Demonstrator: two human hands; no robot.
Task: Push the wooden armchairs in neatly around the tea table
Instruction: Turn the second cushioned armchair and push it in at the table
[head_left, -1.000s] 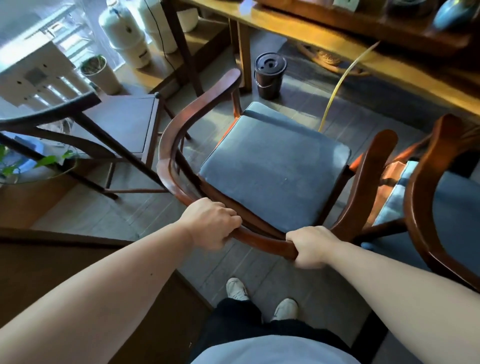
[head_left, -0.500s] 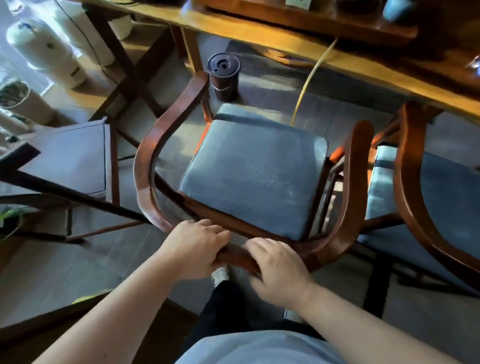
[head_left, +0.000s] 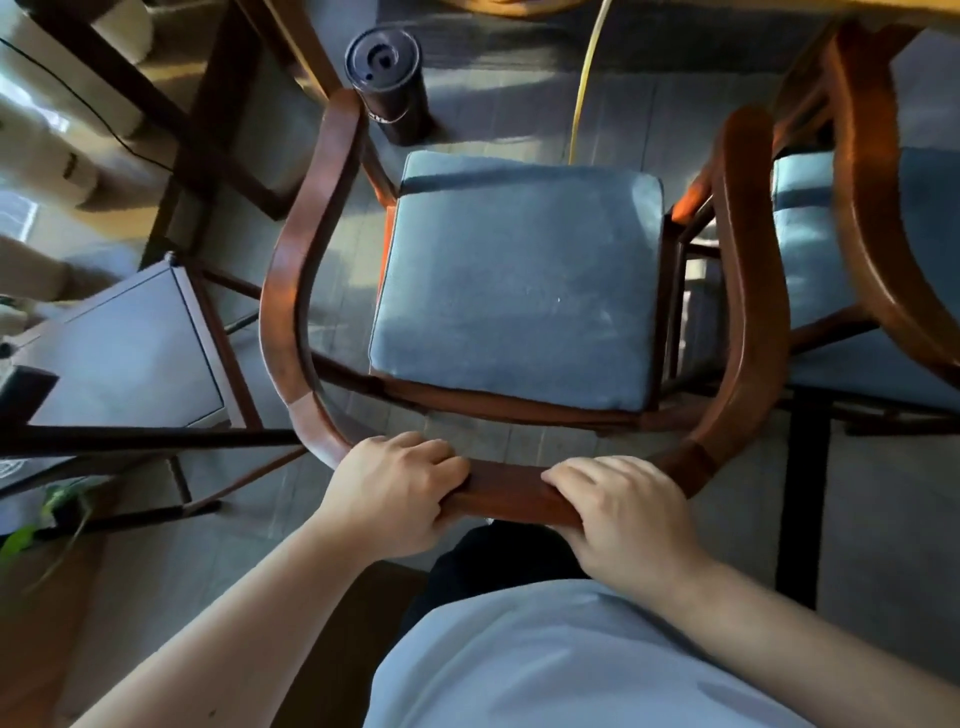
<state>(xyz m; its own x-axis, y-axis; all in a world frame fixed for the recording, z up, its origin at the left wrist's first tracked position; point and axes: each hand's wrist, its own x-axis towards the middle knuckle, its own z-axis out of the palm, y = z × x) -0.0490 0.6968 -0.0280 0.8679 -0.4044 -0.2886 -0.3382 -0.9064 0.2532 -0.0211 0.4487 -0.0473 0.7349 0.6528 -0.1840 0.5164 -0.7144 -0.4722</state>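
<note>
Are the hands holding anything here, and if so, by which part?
Both hands, left hand and right hand, grip the wooden armchair by the middle of its curved back rail.

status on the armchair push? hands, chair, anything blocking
Left hand and right hand both gripping the armchair back rail. Chair faces the table. Black canister on floor ahead of its left arm; second armchair close on right.
</note>
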